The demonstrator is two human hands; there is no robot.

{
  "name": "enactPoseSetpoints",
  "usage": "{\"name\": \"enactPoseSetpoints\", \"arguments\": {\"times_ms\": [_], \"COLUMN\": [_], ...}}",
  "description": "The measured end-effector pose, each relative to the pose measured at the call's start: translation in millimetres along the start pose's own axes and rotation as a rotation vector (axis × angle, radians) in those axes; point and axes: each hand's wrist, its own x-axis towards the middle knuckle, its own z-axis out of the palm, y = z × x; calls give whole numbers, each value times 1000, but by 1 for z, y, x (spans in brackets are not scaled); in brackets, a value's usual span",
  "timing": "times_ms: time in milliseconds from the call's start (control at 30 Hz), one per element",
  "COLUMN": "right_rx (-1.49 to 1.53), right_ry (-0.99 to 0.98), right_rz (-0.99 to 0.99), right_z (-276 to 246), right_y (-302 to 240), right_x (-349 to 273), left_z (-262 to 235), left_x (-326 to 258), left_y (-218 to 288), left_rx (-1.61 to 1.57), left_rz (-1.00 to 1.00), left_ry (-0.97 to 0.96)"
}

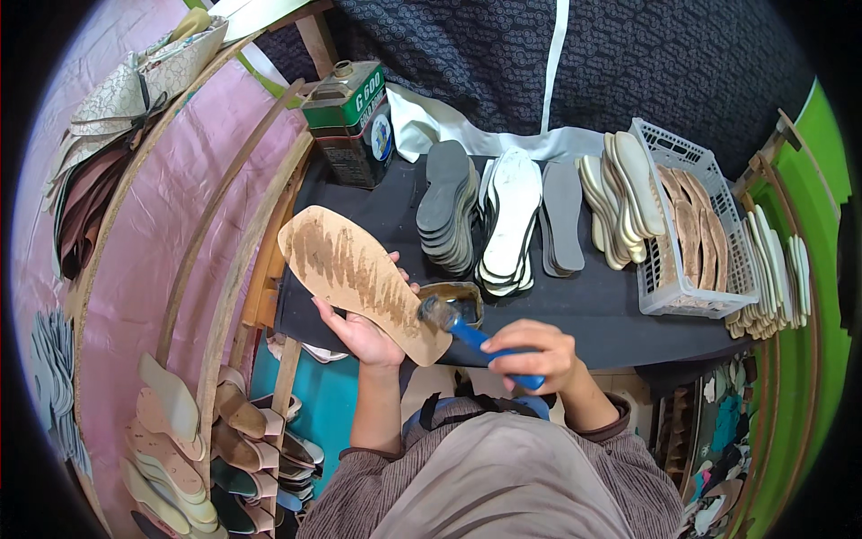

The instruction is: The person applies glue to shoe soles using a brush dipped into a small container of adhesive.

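Tan and streaked with brown glue, a flat shoe-shaped insole point(359, 278) is clamped in the left hand point(364, 337), fingers curled round its lower edge from beneath, so most of the palm is hidden behind it. The right hand point(539, 355) is closed round the blue handle of a glue brush point(458, 328), whose dark bristle head touches the heel end of the insole. Behind the brush a small open glue tin point(462, 296) is partly covered, only its rim showing.

On the black cloth-covered bench point(611, 310) stand one green and black metal can point(350, 121), one leaning stack of grey soles point(446, 207), one stack topped by a white sole point(510, 220), one short pile of dark grey insoles point(563, 216), and one row of cream soles point(620, 198) on edge. How many soles each stack holds is hard to make out. One white plastic basket point(691, 287) holds brown insoles at the bench's right end. More soles to the right are cut off by the rim.

Bare cloth lies between the tin and the basket, near the bench's front edge.
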Motion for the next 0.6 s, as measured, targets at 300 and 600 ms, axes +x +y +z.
{"name": "enactPoseSetpoints", "arguments": {"times_ms": [300,600], "right_rx": [82,36], "right_ry": [-96,-99], "right_rz": [43,68], "right_z": [2,0], "right_y": [-5,-5], "right_x": [-1,-2], "left_z": [-10,-7], "left_x": [3,6], "left_y": [4,4], "left_rx": [-44,-2], "left_rz": [36,83], "left_ry": [-12,33]}}
